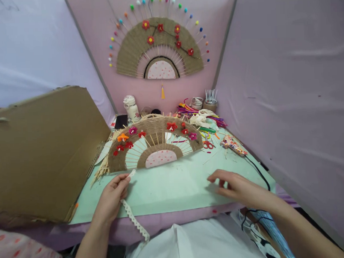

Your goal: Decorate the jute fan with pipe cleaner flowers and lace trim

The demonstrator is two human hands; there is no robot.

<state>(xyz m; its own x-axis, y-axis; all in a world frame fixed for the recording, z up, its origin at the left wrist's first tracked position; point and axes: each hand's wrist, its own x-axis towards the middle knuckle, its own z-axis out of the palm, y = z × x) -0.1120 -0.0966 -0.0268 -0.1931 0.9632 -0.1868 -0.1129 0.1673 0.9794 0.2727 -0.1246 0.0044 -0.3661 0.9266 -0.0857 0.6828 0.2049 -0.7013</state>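
Note:
My left hand (pixel 117 189) is closed on a strip of white lace trim (pixel 132 217). A short end of the lace sticks out past my fingertips, and the rest hangs over the table's front edge to my lap. Just beyond it lies a woven fan (pixel 156 125) with red, orange and magenta flowers and a pink-spotted half-circle (pixel 161 158) at its base. My right hand (pixel 226 181) hovers over the right front of the table with fingers apart and nothing in them. Farther back are red-handled scissors (pixel 208 144) and a floral-patterned glue gun (pixel 234 145) with a black cord.
A large cardboard sheet (pixel 48 156) leans at the left, beside thin sticks (pixel 100 173). Colourful pipe cleaners (pixel 185 109), a white bottle (pixel 131 108) and a dark phone (pixel 121 121) stand or lie at the back. Another decorated fan (pixel 129 51) hangs on the pink wall.

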